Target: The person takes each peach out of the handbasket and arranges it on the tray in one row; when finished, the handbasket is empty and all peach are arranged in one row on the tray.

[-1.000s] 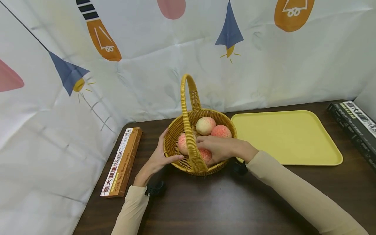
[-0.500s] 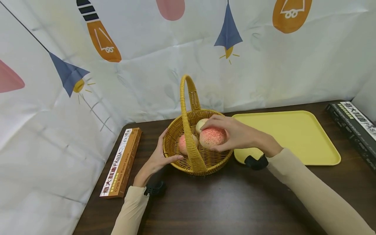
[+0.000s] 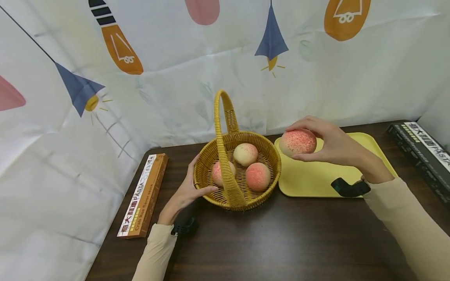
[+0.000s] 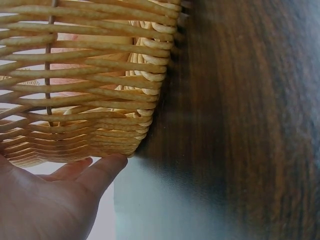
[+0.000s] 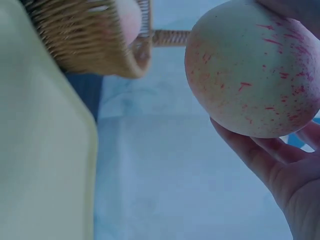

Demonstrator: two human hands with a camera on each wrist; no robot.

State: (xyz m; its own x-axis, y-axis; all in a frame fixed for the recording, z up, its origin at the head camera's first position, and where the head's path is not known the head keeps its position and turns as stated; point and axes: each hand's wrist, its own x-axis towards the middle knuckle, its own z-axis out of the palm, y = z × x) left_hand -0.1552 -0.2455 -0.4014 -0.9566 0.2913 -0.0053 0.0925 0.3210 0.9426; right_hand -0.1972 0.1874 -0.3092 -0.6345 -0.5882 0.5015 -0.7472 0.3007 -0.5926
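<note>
Peach [image 3: 298, 142] out, gripped by your right hand [image 3: 334, 142] at centre-right; three others [image 3: 258, 176] still inside the basket [image 3: 273, 162] your left hand [image 3: 186, 191] grips.

Appears to be a curtained-off recording corner; cannot be classed further as home, shop or office. Judged by creased white sheeting [image 3: 168, 97], printed with orange bulbs [image 3: 122, 50] and blue lamps [image 3: 271, 39], hung behind and left of a dark wood-grain counter [image 3: 274, 242], and by small black cameras [image 3: 349, 188] worn at both wrists [image 3: 377, 170].
</note>
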